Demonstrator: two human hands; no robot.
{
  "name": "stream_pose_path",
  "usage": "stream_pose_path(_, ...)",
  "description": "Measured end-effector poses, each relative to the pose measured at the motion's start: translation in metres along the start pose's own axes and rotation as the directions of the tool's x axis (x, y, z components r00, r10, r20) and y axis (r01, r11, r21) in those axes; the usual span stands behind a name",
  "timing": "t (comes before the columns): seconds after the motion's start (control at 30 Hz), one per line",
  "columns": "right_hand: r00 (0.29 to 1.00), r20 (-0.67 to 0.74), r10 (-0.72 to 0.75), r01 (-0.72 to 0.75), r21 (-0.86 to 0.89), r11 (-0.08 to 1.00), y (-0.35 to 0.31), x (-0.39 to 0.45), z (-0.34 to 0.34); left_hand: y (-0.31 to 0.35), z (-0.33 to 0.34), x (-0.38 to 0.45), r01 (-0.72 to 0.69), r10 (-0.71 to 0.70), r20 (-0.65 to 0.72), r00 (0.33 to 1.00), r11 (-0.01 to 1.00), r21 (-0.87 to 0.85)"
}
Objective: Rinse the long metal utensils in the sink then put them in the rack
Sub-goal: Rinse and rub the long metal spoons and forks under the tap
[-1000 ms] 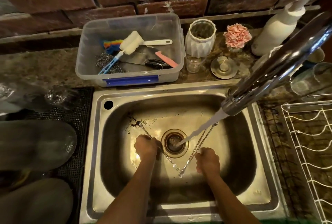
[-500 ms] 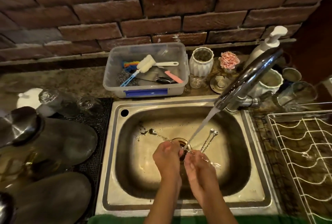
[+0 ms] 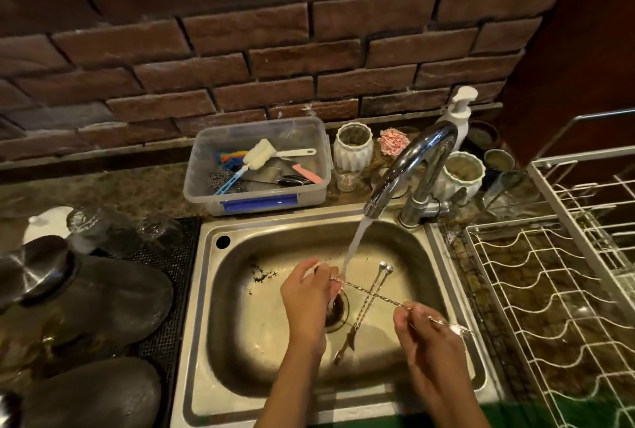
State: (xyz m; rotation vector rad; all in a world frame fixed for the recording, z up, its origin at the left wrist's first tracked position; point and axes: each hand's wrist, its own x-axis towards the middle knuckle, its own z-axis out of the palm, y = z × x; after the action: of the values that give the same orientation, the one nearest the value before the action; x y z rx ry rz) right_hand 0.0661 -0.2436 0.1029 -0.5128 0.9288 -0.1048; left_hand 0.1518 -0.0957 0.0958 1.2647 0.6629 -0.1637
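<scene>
Here, both hands' fingers pinching one twisted metal stirrer [image 3: 378,296], left hand [image 3: 305,297] under tap water [image 3: 354,245], right hand [image 3: 426,331] beside.

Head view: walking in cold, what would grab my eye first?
Probably the two hands over the steel sink, the left hand and right hand holding one long twisted metal utensil across the running water. Two more utensils lie in the basin beside the drain, and a white wire rack waits to the right.
</scene>
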Motion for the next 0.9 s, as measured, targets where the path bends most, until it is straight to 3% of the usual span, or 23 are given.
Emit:
stream_pose_path(0.2,0.999,-0.019,-0.049,0.05,0.029,0.998,-0.012,0.0,-0.013,-0.01,0.029,-0.008,0.002,0.0,-0.031,1.0,0.998,0.062)
stream_pose_path(0.53,0.997,-0.049,-0.063,0.063,0.008,0.998,-0.018,-0.007,-0.018,-0.015,0.03,-0.012,0.062,-0.059,0.111,0.992,0.998,-0.022)
stream_pose_path(0.77,0.996,-0.042,-0.078,0.076,-0.065,0.995,-0.021,-0.01,-0.015,-0.015,0.027,-0.006,-0.029,0.027,0.018,0.999,0.992,0.127)
stream_pose_path(0.9,0.995,-0.069,-0.074,0.071,-0.034,0.997,-0.017,-0.009,-0.009,-0.015,0.026,-0.004,0.053,-0.055,0.118,0.991,0.998,0.022)
